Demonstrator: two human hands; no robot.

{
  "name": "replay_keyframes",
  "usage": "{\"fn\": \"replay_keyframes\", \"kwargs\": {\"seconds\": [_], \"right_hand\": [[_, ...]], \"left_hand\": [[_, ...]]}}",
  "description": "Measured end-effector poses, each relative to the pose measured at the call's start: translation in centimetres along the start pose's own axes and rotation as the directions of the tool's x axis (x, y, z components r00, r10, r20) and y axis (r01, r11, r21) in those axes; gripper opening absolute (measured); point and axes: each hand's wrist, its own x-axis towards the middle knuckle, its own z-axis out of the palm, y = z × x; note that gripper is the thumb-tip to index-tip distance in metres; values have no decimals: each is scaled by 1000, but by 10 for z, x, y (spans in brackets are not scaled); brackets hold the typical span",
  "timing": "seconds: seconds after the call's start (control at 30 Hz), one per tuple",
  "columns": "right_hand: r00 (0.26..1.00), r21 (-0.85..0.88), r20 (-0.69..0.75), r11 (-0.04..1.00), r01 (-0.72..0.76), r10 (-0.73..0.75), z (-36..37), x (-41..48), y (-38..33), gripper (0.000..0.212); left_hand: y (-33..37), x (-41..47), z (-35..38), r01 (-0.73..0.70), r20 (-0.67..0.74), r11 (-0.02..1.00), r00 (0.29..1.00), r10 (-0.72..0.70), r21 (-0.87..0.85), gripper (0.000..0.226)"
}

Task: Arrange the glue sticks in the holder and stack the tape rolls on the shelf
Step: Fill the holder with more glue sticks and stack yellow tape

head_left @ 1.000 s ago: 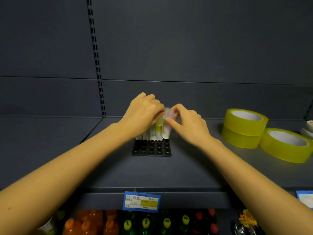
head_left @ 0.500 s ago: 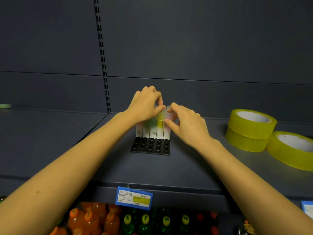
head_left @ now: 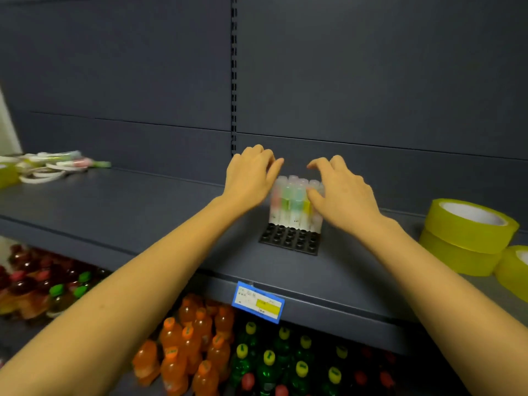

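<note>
Left hand (head_left: 251, 178), right hand (head_left: 344, 194) loose, gripping nothing, flanking glue sticks (head_left: 294, 202) in holder (head_left: 290, 242); price tag (head_left: 258, 302) print unreadable; earlier both pinched stick tops.

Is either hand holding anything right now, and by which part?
Nothing is held in a grip. The left hand and right hand flank the glue sticks standing in the black holder; only the right thumb seems to touch their caps.

The person's left forearm (head_left: 137, 287) and right forearm (head_left: 434, 284) are long, slender and bare all the way from the picture's lower edge to the wrists, and the left hand (head_left: 250, 181) and right hand (head_left: 345, 198) are likewise bare.
</note>
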Motion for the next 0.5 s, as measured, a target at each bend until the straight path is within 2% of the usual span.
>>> {"fn": "replay_keyframes", "kwargs": {"seconds": [0.13,0.3,0.5], "right_hand": [[987,147,2,976,159,-161,17,5,-38,32],[942,254,97,923,288,-321,48,15,-115,26],[888,324,109,860,394,-447,71,26,-229,22]], "left_hand": [[-57,-30,-36,19,82,984,996,-34,179,30],[-134,-79,-98,148,215,917,947,-240,371,33],[-228,-125,-170,306,195,830,879,-434,466,33]]}}
